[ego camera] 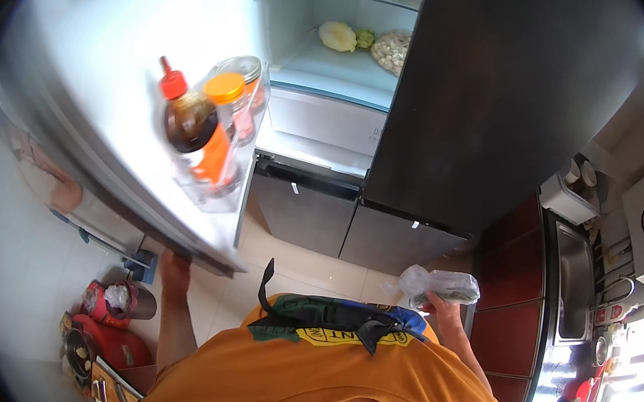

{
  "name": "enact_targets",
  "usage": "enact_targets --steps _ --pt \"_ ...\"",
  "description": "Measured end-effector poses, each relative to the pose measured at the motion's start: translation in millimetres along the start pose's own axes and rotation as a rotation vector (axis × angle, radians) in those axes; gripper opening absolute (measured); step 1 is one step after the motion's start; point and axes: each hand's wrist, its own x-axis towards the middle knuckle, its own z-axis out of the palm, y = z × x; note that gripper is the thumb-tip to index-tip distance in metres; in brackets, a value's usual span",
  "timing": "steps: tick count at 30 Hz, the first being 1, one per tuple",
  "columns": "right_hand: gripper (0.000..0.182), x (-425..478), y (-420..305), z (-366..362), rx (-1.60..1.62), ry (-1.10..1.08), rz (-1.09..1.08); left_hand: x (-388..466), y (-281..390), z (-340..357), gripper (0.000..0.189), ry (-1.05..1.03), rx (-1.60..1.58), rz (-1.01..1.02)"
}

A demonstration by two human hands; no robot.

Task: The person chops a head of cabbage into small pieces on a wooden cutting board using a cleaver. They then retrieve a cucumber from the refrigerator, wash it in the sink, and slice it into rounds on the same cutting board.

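The left refrigerator door [105, 48] stands open, with a red-capped sauce bottle [189, 124] and an orange-lidded jar [232, 99] in its door bin. At the door's lower outer edge is my left hand [175, 270]; its fingers are hidden behind the door, so their grip does not show. My right hand [446, 311] holds a clear plastic bag [438, 284] with something green inside, in front of the lower drawers. Inside the refrigerator, a pale leafy vegetable [337, 36] lies on the middle shelf beside a bag of small whitish pieces [391, 51].
The dark right refrigerator door [491, 101] is closed above two lower fronts [302, 211]. A counter with a sink [574, 286] runs along the right. A bin [138, 301] and red items [112, 341] stand at lower left on the tiled floor [214, 290].
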Motion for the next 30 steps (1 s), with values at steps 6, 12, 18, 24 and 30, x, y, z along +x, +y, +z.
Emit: enact_targets --steps 6,12,18,24,30 --pt "0.040 -26.2 8.7 -34.1 -0.077 -0.006 -0.087 -4.5 -19.0 183.1 0.040 -0.133 0.011 -0.239" --pt "0.035 -65.0 12.9 -70.4 -0.081 0.103 -0.157 25.8 -18.2 315.6 0.011 -0.539 0.426 -0.149" --pt "0.033 -112.8 21.3 -95.0 -0.011 0.243 -0.098 74.8 -0.8 428.6 0.018 -0.636 0.830 0.285" --pt "0.038 -134.7 17.5 -91.2 0.053 0.298 -0.140 132.0 -20.1 500.3 0.021 -0.437 0.935 0.542" --pt "0.037 -112.4 -38.4 -30.4 0.189 0.125 -0.176 154.5 2.7 471.0 0.011 -0.607 0.724 0.339"
